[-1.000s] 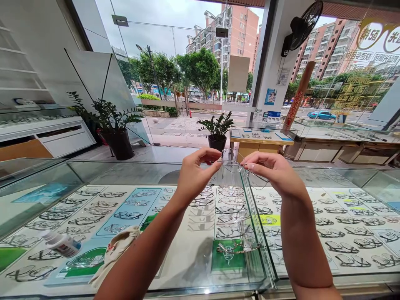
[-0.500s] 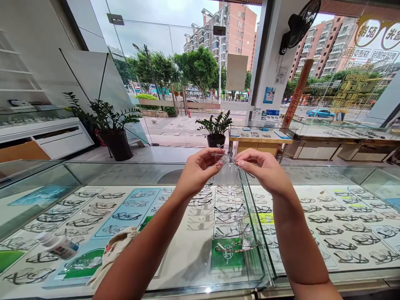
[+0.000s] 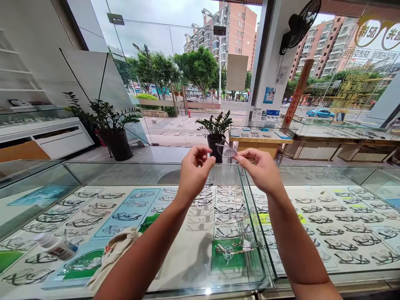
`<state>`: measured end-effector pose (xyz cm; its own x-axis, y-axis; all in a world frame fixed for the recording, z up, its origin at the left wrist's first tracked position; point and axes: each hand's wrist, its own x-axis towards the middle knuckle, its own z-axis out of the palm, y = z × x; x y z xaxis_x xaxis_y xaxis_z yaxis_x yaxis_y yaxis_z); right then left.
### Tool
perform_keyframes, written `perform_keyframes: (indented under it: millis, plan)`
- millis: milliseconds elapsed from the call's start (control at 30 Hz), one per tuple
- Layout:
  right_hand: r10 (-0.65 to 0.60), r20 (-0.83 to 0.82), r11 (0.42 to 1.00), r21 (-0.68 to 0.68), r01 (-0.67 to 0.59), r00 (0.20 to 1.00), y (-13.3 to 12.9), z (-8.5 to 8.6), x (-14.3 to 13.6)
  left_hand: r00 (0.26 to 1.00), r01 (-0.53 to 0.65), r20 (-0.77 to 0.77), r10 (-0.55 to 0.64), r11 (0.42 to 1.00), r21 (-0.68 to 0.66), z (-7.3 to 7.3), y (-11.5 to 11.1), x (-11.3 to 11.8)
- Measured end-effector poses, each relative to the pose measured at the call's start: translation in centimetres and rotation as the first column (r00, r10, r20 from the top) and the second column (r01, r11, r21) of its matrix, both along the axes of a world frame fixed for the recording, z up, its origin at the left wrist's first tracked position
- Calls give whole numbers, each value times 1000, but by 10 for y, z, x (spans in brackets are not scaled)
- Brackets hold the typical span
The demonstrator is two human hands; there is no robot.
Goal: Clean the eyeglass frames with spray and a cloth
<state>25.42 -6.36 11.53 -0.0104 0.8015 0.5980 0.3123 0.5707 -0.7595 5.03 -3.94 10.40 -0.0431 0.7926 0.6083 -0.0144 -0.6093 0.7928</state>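
Thin-rimmed eyeglasses (image 3: 227, 152) are pinched by my right hand (image 3: 261, 168), between thumb and forefinger, above the glass display counter. One round rim stands up to the left of the fingertips and part of the frame hangs below them. My left hand (image 3: 194, 171) is apart from the eyeglasses, a short way to their left. Its fingers are curled, and a small pale sliver shows between thumb and forefinger, too small to name. Under my forearms, rows of eyeglasses (image 3: 229, 208) lie inside the glass counter (image 3: 184, 275).
On the counter at left are a white bottle (image 3: 56, 246) lying tilted and a crumpled beige cloth (image 3: 114, 254). A glass edge (image 3: 261, 237) divides the counter to the right of centre. Potted plants (image 3: 115, 139) stand beyond it, and a black fan (image 3: 300, 27) hangs on the pillar.
My left hand has let go of the eyeglasses and drawn slightly left, its fingers curling. The eyeglasses have turned in my right hand, which stays in nearly the same place.
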Motion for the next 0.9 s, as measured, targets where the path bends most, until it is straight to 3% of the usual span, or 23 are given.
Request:
perform_keyframes:
  millis: [67,167,367,567,667,767,833,900]
  plan:
    - [-106,46,992,73,103,993,-1,-1,-5,988,-38,-150,42,999,32,2,-13,2]
    - [-159,103,975,174,140,982,-5,-2,-16,958,26,-285,-32,999,-26,2,-23,5]
    - [-215,211,952,265,156,954,-14,-6,-36,969,70,-228,-95,991,-116,-2,-8,3]
    - [-184,316,971,208,121,931,-29,-9,-42,978,65,-191,-82,994,-93,-4,-6,-2]
    - [-135,308,982,171,85,942,-37,-8,-40,956,61,-280,-91,992,-114,-5,-12,-12]
    - [-103,220,988,136,74,970,-35,-18,-28,856,12,-511,-74,992,-123,-5,-15,-32]
    - [-118,164,991,78,107,979,-24,-36,-11,725,7,-683,-92,992,-127,-7,-14,-49]
    - [-121,93,992,-20,123,988,-9,-65,12,548,27,-828,-124,991,-130,-11,-10,-64]
